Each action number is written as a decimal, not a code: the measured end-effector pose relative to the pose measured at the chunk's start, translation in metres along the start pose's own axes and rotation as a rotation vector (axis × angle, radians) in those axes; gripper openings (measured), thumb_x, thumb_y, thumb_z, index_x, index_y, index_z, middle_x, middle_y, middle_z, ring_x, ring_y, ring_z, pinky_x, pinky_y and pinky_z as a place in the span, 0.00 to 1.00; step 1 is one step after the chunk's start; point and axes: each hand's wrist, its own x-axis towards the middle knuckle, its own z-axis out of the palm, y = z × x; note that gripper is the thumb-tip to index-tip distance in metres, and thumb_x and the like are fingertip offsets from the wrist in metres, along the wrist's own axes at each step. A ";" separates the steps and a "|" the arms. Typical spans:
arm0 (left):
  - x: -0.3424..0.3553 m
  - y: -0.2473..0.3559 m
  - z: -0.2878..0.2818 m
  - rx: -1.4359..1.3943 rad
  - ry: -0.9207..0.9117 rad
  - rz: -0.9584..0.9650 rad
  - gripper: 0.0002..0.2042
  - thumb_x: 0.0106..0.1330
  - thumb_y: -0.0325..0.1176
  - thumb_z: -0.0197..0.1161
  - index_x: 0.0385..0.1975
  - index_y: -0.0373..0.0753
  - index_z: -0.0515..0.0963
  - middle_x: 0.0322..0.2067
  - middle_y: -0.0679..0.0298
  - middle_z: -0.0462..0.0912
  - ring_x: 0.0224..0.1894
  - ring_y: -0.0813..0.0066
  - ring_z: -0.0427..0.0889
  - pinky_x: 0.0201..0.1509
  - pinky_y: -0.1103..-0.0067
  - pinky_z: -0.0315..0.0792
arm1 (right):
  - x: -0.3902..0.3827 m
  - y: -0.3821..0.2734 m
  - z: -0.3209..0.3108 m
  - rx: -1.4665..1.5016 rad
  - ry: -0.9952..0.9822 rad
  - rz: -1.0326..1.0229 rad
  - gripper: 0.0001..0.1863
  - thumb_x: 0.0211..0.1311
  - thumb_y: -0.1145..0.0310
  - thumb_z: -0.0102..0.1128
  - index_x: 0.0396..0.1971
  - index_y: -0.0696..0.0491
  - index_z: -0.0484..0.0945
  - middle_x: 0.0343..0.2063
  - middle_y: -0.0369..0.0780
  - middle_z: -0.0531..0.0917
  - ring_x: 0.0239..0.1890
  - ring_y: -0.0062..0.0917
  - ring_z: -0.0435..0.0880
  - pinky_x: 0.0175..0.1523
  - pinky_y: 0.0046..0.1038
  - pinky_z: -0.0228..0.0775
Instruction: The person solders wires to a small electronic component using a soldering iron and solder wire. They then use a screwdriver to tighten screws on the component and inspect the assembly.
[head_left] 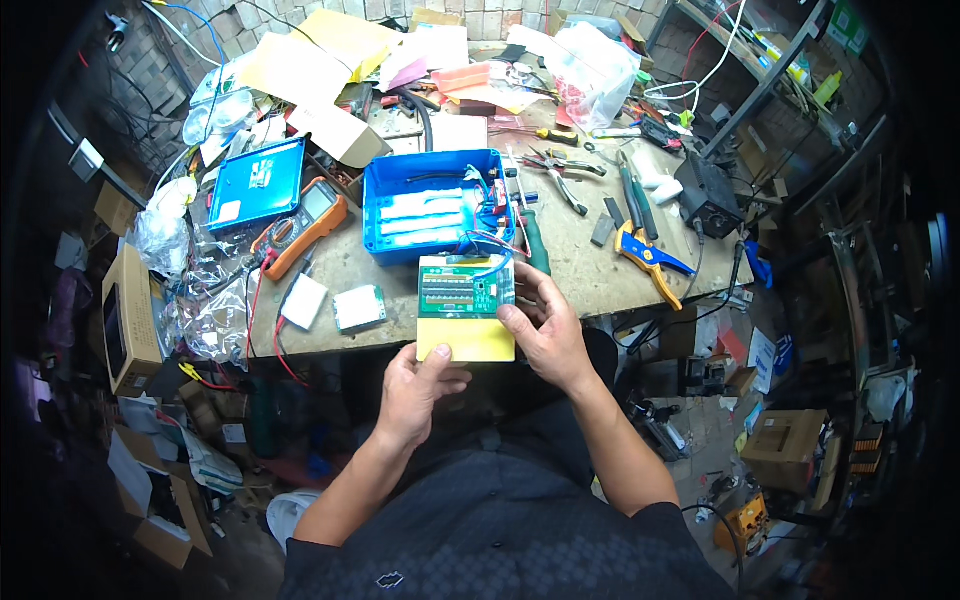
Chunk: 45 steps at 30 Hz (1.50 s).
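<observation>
A yellow flat pad point(466, 338) with a green circuit board point(463, 289) on top is held over the near edge of the workbench point(590, 265). My left hand point(418, 388) grips the pad's lower left corner, thumb on its top face. My right hand point(545, 325) holds the right side, with its thumb on the board's lower right edge. Thin blue and red wires run from the board up into an open blue plastic case point(436, 205) holding white cells.
Left of the case lie its blue lid point(257, 183), an orange multimeter point(303, 224) and two small boards point(331, 303). Pliers point(562, 176), a green-handled screwdriver point(536, 244) and yellow-blue wire strippers point(648, 255) lie to the right. Paper, bags and boxes crowd the bench's back and floor.
</observation>
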 end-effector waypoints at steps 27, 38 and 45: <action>0.035 0.091 -0.020 0.608 -0.040 -0.009 0.29 0.90 0.46 0.57 0.77 0.31 0.61 0.48 0.54 0.86 0.38 0.74 0.87 0.44 0.76 0.84 | -0.048 0.008 0.005 -0.183 0.210 -0.063 0.27 0.65 0.72 0.79 0.62 0.64 0.82 0.53 0.44 0.85 0.51 0.27 0.90 0.59 0.29 0.84; 0.006 0.098 0.015 0.851 -0.053 0.238 0.56 0.73 0.38 0.81 0.85 0.22 0.41 0.68 0.39 0.81 0.58 0.66 0.89 0.56 0.72 0.85 | -0.054 0.004 0.016 -0.213 0.256 -0.111 0.24 0.67 0.75 0.76 0.62 0.62 0.83 0.54 0.46 0.86 0.51 0.32 0.92 0.58 0.31 0.86; 0.006 0.064 0.014 1.320 0.189 0.559 0.59 0.55 0.44 0.91 0.80 0.23 0.60 0.66 0.35 0.81 0.67 0.41 0.85 0.68 0.60 0.81 | -0.047 0.002 -0.008 -0.346 0.293 -0.054 0.23 0.65 0.71 0.79 0.57 0.58 0.82 0.47 0.43 0.87 0.42 0.28 0.92 0.47 0.30 0.86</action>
